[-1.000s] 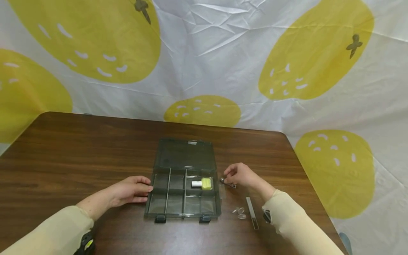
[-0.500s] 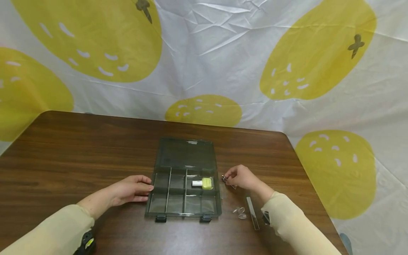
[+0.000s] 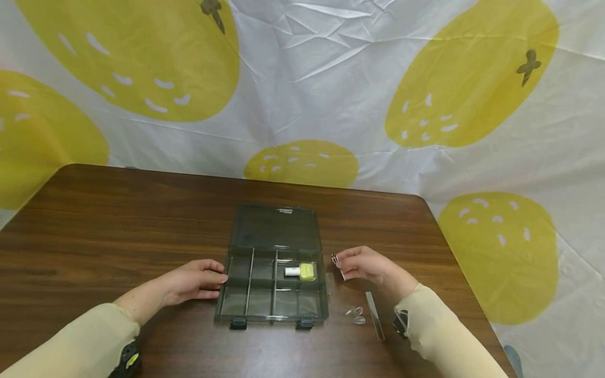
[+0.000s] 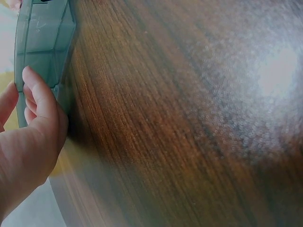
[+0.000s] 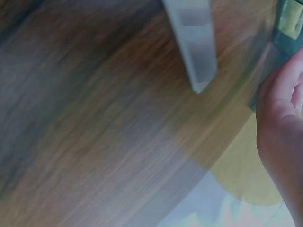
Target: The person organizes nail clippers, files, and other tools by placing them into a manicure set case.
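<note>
Two hands by a little box on the brown worktop [image 3: 118, 220]

The left hand [image 3: 191, 282] rests with loose fingers against the left side of the open grey box [image 3: 273, 286]. A yellow and white thing [image 3: 300, 271] lies inside the box. Just right of the box, the right hand [image 3: 366, 264] pinches a small metal clip [image 3: 336, 261], lifted off the worktop. A clear strip [image 3: 374, 315] lies near that wrist.

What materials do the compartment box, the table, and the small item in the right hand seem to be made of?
The compartment box looks like smoky translucent plastic: the wood shows through its walls. The table looks like dark wood or wood-grain laminate, semi-gloss, with streaked grain and a light reflection. The small item pinched by the right hand seems metal, since it glints, but it is too small to tell for sure.
</note>
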Demonstrator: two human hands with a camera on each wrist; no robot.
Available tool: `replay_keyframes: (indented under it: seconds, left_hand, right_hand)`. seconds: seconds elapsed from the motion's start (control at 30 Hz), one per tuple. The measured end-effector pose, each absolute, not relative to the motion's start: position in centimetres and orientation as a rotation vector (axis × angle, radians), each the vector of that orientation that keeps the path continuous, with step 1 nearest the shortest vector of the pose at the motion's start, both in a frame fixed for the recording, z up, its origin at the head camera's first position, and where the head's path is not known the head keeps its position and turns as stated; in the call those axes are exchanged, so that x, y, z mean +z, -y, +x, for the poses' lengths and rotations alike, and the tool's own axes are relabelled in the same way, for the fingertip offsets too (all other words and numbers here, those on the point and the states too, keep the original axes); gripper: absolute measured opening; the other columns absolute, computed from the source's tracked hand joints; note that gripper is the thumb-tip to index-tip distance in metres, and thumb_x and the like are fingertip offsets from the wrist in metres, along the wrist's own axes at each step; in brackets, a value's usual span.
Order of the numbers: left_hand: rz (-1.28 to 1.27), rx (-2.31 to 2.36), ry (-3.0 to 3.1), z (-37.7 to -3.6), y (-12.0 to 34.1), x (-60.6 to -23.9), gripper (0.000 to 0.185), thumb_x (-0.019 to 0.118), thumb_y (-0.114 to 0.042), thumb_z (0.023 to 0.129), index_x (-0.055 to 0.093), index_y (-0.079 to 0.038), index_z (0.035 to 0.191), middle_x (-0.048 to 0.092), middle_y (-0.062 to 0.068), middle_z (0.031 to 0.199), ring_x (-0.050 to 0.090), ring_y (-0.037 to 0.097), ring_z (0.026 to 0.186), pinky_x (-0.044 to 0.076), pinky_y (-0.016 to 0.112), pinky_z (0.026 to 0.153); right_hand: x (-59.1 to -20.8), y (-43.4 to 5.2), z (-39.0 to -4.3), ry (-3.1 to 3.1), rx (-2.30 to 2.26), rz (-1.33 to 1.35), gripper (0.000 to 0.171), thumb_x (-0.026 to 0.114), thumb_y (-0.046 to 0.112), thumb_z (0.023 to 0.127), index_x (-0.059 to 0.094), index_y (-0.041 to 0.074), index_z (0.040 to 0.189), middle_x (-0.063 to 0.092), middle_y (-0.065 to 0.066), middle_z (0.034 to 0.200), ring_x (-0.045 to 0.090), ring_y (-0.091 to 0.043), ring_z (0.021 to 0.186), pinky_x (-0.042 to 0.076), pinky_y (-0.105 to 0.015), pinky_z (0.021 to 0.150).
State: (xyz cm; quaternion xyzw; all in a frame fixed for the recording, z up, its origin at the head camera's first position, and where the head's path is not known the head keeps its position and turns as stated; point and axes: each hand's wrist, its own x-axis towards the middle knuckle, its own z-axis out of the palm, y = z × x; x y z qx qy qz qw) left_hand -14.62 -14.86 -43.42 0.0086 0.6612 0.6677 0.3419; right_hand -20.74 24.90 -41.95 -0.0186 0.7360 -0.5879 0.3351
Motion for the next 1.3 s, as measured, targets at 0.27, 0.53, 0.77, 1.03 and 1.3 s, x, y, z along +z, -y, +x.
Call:
replay_keyframes:
  seconds: [0.27,0.53,0.77,1.03,1.3]
  left_hand:
    - [0.008,1.728,-1.725,-14.6,14.8,-43.3,0.041,0.056,-0.011,0.092,0.034,0.008,0.121,0.049,0.004,0.101,0.052,0.013,0.088,0.055,0.025,0.081]
    - [0.0,1.729,-1.725,-14.6,14.8,-43.3,0.039,0.055,-0.01,0.092,0.035,0.007,0.12,0.05,0.003,0.099,0.052,0.012,0.087,0.055,0.024,0.08]
    - [0.021,1.737,-1.717,-14.6,14.8,-43.4,0.04,0.054,-0.009,0.092,0.033,0.008,0.121,0.05,0.002,0.099,0.052,0.011,0.086,0.055,0.025,0.081]
    - [0.012,1.75,-1.707,-14.6,14.7,-43.4,0.041,0.056,-0.01,0.092,0.033,0.008,0.121,0.05,0.003,0.099,0.053,0.011,0.086,0.055,0.025,0.081]
    - [0.016,1.74,-1.714,-14.6,14.8,-43.4,0.043,0.055,-0.01,0.092,0.032,0.009,0.123,0.049,0.003,0.1,0.052,0.011,0.088,0.055,0.025,0.081]
  right_hand:
    - [-41.2,-24.2,-20.7,-1.78,-1.622,-0.071,0.017,0.043,-0.001,0.092,0.055,0.01,0.099,0.062,0.008,0.078,0.06,-0.005,0.073,0.054,-0.02,0.071]
    - [-40.3,-22.9,-20.5,-1.643,-1.686,-0.143,0.027,0.039,-0.003,0.093,0.06,0.012,0.094,0.066,0.004,0.084,0.063,-0.008,0.08,0.055,-0.021,0.077]
    - [-40.1,-21.6,-20.5,-1.586,-1.712,-0.167,0.027,0.037,-0.004,0.093,0.059,0.01,0.098,0.066,0.003,0.085,0.063,-0.009,0.081,0.055,-0.021,0.077]
    - [-39.9,-19.7,-20.6,-1.59,-1.733,-0.114,0.032,0.035,-0.003,0.095,0.062,0.013,0.088,0.066,0.003,0.079,0.064,-0.008,0.075,0.056,-0.02,0.073]
    - [-39.0,-17.7,-20.6,-1.6,-1.714,-0.085,0.034,0.035,-0.002,0.096,0.062,0.015,0.084,0.064,0.003,0.076,0.062,-0.007,0.073,0.055,-0.02,0.073]
